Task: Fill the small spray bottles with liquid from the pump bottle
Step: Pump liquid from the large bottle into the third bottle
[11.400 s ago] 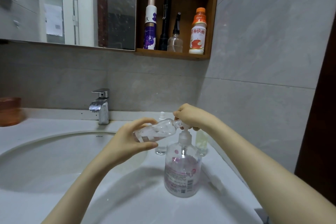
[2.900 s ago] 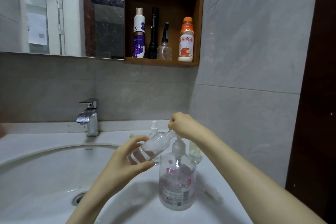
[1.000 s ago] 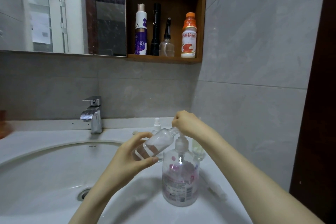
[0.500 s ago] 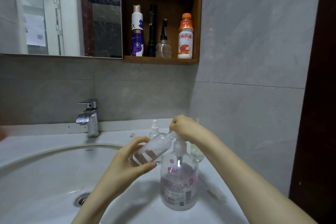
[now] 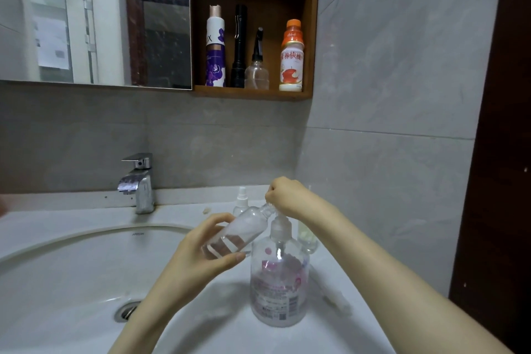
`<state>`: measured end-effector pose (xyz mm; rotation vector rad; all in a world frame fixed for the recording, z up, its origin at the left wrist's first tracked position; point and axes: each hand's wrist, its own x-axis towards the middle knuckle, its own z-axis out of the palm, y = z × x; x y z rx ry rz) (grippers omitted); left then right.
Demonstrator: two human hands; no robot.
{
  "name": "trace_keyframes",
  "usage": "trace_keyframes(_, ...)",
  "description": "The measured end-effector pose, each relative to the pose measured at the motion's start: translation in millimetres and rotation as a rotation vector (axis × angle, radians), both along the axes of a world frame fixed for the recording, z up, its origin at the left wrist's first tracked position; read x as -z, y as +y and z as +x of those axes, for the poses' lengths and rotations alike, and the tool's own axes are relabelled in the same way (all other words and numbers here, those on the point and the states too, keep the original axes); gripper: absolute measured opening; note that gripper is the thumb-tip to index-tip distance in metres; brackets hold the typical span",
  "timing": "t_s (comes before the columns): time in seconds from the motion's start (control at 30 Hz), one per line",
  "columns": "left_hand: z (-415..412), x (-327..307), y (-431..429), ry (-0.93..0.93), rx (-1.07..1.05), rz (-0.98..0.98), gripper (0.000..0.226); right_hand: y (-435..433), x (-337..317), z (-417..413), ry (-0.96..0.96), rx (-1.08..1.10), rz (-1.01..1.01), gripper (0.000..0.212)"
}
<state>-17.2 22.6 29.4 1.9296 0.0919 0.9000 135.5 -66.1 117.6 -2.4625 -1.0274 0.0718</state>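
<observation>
A clear pump bottle point(image 5: 279, 282) with a pink printed label stands on the white counter right of the basin. My left hand point(image 5: 201, 256) grips a small clear bottle point(image 5: 241, 231), tilted with its open neck up against the pump's spout. My right hand point(image 5: 284, 195) is curled in a fist over the pump head, which it hides. Behind them stand a small spray bottle with a white sprayer point(image 5: 240, 201) and another small bottle holding yellowish liquid point(image 5: 307, 236), partly hidden by my right arm.
A white basin point(image 5: 71, 267) with a drain fills the left, a chrome tap point(image 5: 138, 181) behind it. A wooden wall shelf point(image 5: 253, 93) holds several bottles and a black torch. Tiled wall is close on the right, a dark door frame point(image 5: 500, 152) beyond it.
Both hands keep their hold at the pump spout. The small bottle's tilt stays about the same; only my head view shifted slightly.
</observation>
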Motion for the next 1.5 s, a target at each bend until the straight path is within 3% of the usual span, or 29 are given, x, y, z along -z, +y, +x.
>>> trace_keyframes(0.47,-4.9,-1.5,-4.0,0.027,-0.02,0.032,0.043,-5.3,0.1,-7.1,0.002,-0.014,-0.044,0.036)
trace_keyframes(0.87,-4.0,-1.2,-3.4,0.006,-0.011,-0.004,0.043,-6.6,-4.9,-10.9,0.005,-0.005,-0.048,0.028)
trace_keyframes(1.07,-3.8,-1.4,-6.0,0.015,-0.014,-0.014,0.044,-9.5,-13.4,-15.5,-0.068,0.026,-0.107,0.032)
trace_keyframes(1.33,-4.3,-3.5,-6.3,-0.005,0.018,-0.012,0.043,-11.1,-2.2,-11.5,0.037,-0.017,-0.015,0.025)
trace_keyframes(1.5,-5.9,-2.4,-8.3,0.018,-0.015,-0.019,0.045,-10.3,-4.4,-10.5,-0.004,0.017,-0.028,0.03)
